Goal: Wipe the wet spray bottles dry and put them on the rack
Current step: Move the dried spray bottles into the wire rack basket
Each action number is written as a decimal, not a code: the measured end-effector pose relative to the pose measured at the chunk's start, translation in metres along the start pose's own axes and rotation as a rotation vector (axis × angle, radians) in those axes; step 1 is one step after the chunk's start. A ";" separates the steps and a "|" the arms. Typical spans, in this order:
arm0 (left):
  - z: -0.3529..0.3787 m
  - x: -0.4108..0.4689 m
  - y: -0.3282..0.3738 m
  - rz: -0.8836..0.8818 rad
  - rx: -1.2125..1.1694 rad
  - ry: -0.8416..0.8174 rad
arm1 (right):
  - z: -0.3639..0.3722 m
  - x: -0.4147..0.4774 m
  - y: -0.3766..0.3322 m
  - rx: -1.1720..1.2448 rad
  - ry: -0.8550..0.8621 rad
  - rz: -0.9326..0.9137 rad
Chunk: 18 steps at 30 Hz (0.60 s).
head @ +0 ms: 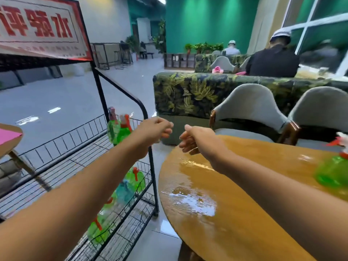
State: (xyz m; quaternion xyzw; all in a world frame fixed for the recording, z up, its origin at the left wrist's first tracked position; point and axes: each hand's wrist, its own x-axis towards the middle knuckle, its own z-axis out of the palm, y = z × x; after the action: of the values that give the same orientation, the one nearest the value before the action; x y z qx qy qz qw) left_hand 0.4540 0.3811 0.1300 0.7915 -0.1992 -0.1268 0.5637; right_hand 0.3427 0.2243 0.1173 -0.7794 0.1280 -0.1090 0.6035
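Spray bottles [118, 131] of green translucent plastic sit on the black wire rack [152, 176], another green bottle [333, 174] near the round wooden surface's [226, 223] right edge; left grip [156, 129] and right grip [194, 140] hover released.

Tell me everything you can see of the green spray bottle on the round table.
The green spray bottle sits blurred at the frame's right edge. Its body looks like translucent green plastic, topped by a red and white spray head. It rests on the glossy wooden table; whether it stands upright is unclear. Nothing else touches it.
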 end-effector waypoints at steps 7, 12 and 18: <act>0.139 -0.021 0.024 -0.001 -0.011 -0.248 | -0.121 -0.071 0.042 -0.062 0.215 0.062; 0.230 -0.026 0.042 0.027 -0.011 -0.335 | -0.213 -0.110 0.054 -0.099 0.401 0.065; 0.321 -0.015 0.062 0.031 -0.021 -0.426 | -0.314 -0.134 0.069 -0.256 0.605 0.043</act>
State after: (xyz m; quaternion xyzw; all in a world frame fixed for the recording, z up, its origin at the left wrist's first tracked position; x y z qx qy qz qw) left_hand 0.2931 0.0996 0.0817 0.7375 -0.3249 -0.2847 0.5191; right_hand 0.1096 -0.0341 0.1262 -0.7782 0.3305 -0.3060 0.4376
